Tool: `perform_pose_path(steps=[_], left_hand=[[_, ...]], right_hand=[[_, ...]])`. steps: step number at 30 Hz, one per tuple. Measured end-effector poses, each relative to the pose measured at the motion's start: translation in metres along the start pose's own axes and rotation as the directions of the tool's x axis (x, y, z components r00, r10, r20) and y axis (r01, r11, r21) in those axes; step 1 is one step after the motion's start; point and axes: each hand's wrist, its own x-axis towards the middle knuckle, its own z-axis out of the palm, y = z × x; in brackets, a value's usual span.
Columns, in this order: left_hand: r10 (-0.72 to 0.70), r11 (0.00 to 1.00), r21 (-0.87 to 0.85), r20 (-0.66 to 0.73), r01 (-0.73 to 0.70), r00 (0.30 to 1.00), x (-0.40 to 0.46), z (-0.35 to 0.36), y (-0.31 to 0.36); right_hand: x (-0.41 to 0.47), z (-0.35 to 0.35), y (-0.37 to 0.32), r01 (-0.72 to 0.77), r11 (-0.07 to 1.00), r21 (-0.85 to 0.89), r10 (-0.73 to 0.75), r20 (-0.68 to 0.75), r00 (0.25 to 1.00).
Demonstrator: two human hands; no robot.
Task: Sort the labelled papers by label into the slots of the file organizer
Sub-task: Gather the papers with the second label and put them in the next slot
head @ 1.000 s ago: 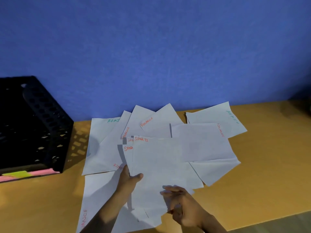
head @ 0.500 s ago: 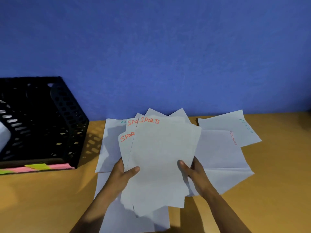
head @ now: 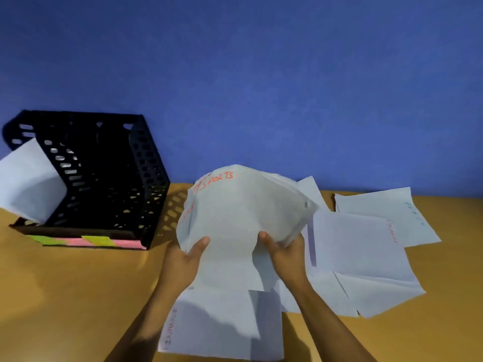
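Observation:
A small stack of white papers marked SPORTS (head: 235, 212) in red is held up above the table, bowed outward. My left hand (head: 185, 257) grips its lower left edge, thumb on the front. My right hand (head: 283, 253) grips its lower right edge. The black mesh file organizer (head: 146, 178) stands at the left against the wall, with a white sheet (head: 28, 181) leaning out of its leftmost slot. Pink and green sticky labels (head: 96, 241) run along its front base. More labelled papers lie on the table: a FINANCE sheet (head: 222, 325) under my arms, another FINANCE sheet (head: 360, 246) and an ADMIN sheet (head: 386, 212) at the right.
The wooden table (head: 65, 296) runs to a blue wall (head: 261, 87) at the back. Loose sheets overlap one another at the right of my hands.
Both hands have gathered the SPORTS papers off the pile and lifted them, squaring them into a curved stack. The view has shifted so that more of the organizer shows.

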Motion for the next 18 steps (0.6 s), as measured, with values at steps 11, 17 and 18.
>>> perform_pose_path(steps=[11,17,18], left_hand=[[-0.003,0.990,-0.139,-0.221,-0.029,0.975,-0.043,0.011,0.015],[-0.207,0.972,-0.135,-0.103,0.193,0.973,-0.060,-0.008,-0.032],[-0.270,0.953,-0.167,-0.096,0.252,0.958,-0.062,-0.011,-0.038]], right_hand=[[-0.058,0.065,-0.006,0.091,0.992,0.084,-0.091,-0.005,0.996],[-0.079,0.059,0.025,-0.060,0.995,0.078,0.057,0.036,0.998],[-0.079,0.056,0.031,-0.089,0.993,0.079,0.086,0.035,0.996]])
